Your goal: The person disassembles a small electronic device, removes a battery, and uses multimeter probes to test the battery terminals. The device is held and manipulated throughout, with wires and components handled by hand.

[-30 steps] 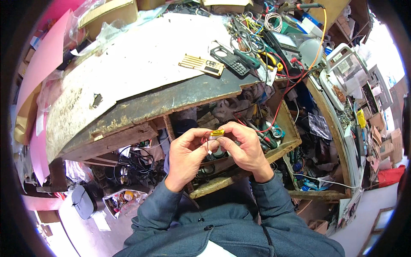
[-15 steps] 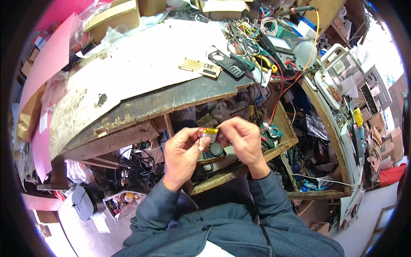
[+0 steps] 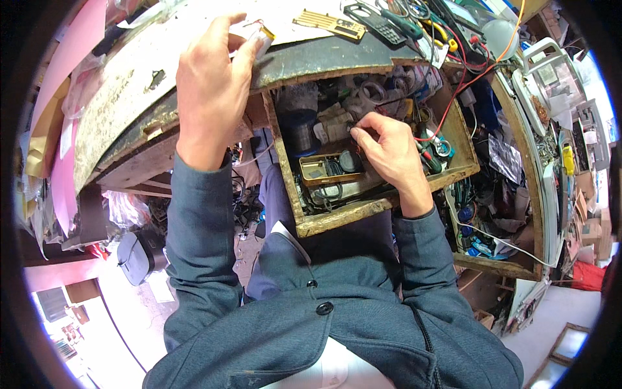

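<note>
Left hand (image 3: 210, 84): raised over the front edge of the counter (image 3: 116, 97), fingers curled and pinching a small pale cylindrical part with a yellow end (image 3: 261, 37) between thumb and fingertips.

Held part, position: at about 1 o'clock from the left hand's middle, at the fingertips, over the counter's pale top.

Held part, long axis: appears to run roughly from 7 o'clock to 1 o'clock, yellow end outermost; the near end is hidden by the fingers.

Right hand (image 3: 389, 152): lowered into the open wooden drawer (image 3: 337, 217), fingers bent together, tips meeting at a small dark item among the clutter; what the tips pinch cannot be told.

Drawer contents near the right hand: a shallow brass-coloured tin (image 3: 324, 170) just beside it at 9 o'clock, a round black piece (image 3: 350, 162) touching the tin's rim, red and black leads (image 3: 431, 152) at 3 o'clock.

Governing relation: the held part lies at about 10 o'clock from the right hand, well apart, and above the drawer. The left hand is the nearer hand by far; it already has the part.

Hands, relative: left hand at 10 o'clock of right hand; not touching.

Counter top behind: a flat brass-coloured strip (image 3: 329, 24) lies at 3 o'clock of the held part, near but apart.
</note>
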Available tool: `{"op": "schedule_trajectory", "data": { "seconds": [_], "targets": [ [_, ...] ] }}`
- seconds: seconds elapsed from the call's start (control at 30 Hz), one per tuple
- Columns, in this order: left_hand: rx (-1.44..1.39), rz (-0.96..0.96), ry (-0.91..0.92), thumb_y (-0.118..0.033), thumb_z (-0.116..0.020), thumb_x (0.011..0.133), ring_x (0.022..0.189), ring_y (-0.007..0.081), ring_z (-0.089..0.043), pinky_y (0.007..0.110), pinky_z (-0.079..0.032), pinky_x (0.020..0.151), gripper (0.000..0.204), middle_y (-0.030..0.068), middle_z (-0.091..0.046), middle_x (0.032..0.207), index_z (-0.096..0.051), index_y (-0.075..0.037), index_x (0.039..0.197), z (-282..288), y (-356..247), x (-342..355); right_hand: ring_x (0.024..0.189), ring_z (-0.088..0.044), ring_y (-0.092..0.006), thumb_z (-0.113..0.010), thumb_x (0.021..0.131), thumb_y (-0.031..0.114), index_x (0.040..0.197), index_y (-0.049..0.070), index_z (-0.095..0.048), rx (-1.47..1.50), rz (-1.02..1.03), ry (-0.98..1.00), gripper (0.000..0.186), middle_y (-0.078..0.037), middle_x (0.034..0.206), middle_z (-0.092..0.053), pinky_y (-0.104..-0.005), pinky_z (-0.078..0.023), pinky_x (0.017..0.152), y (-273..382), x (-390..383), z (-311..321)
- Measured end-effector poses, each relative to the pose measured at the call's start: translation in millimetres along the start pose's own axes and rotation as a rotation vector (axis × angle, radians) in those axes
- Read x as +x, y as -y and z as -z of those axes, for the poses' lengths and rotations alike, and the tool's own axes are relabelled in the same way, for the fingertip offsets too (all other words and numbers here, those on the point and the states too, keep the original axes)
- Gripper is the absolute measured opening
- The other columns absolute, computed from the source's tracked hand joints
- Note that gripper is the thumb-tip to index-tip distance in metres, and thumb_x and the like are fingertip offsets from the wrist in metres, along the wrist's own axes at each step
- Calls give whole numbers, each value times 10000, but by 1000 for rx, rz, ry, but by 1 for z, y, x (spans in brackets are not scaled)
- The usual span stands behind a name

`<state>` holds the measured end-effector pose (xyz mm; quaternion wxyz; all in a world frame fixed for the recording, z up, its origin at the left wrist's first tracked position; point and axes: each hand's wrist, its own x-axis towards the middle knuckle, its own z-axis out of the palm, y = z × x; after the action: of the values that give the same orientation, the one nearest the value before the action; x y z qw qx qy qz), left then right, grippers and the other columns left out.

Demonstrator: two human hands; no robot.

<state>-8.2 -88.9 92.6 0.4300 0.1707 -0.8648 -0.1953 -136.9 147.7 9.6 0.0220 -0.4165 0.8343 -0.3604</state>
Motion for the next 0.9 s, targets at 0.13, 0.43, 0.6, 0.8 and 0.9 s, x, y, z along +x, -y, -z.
{"op": "schedule_trajectory", "data": {
  "seconds": [0.13,0.43,0.6,0.8,0.9],
  "targets": [
    [141,-70,28,-150,-683,919,835,248,-700,351,-536,772,294,147,-735,901,-680,-31,1188,-10,17,6,823,-693,-393,-702,880,240,914,18,-707,-79,-14,104,224,-202,838,-706,-458,-543,728,4,-1,2],
    [316,-284,-370,-97,-695,875,926,327,-668,436,-531,846,279,160,-713,1033,-697,-39,1148,-12,11,-4,728,-665,-338,-819,775,325,1033,65,-663,-195,46,307,399,-141,761,-668,-421,-500,644,2,-7,3],
    [-264,-217,-285,21,-703,864,857,200,-714,313,-578,770,303,118,-734,988,-712,-43,1160,-20,-26,-52,757,-665,-330,-831,742,262,898,11,-670,-150,68,251,337,-148,794,-674,-412,-504,679,-3,-7,0],
    [-406,-4,355,-60,-702,894,938,248,-722,339,-559,839,281,171,-727,1043,-685,6,1167,-50,-30,-98,777,-677,-327,-803,751,219,840,31,-700,-35,-31,229,232,-144,808,-692,-409,-523,713,1,-5,5],
    [-344,-67,442,-163,-745,856,1045,364,-666,413,-534,906,440,196,-685,1130,-624,-7,1249,-58,-23,-107,663,-663,-190,-788,775,164,851,27,-740,135,-178,236,163,-107,740,-707,-326,-521,648,1,-3,9]
  ]
}}
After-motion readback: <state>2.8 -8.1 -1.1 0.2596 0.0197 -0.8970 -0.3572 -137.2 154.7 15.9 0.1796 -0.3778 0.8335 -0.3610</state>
